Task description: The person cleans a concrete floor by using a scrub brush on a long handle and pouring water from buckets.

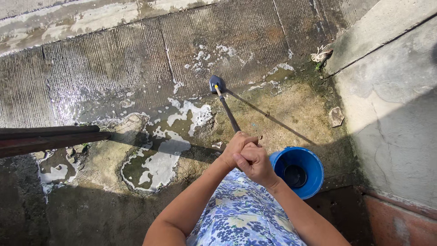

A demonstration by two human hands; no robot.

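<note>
Two hands' fingers clasped round brush handle (pixel 229 114), wet foamy concrete floor (pixel 114 68), blue bucket (pixel 298 172)

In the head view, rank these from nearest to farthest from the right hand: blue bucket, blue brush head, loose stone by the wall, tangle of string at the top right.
From the right hand, gripping the brush handle:
1. Blue bucket, just to its right.
2. Blue brush head, ahead at the handle's far end; the loose stone, right by the wall, is too close to call.
3. Tangle of string, top right.

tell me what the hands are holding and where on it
Both hands, left hand and right hand, clasp the upper end of a long dark-handled scrubbing brush; its blue head rests on the wet, foamy concrete floor.
</note>
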